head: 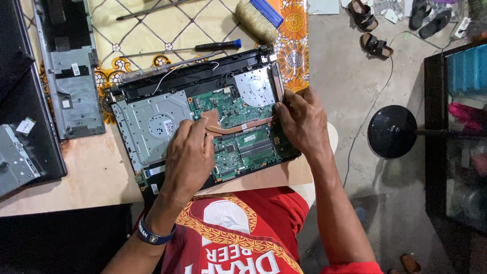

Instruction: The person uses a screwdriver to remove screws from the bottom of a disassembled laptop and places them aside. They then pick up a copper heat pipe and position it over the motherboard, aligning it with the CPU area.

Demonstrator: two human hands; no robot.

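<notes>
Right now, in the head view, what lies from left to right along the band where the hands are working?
Grey plastic laptop cover panel → silver metal drive bay of the opened laptop → left hand → green circuit board → right hand → round black lamp base on the concrete floor → black cabinet.

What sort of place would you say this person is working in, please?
Probably a small home or informal electronics repair spot: an opened laptop lies on a wooden table, a screwdriver and brush beside it, sandals on the concrete floor.
</notes>
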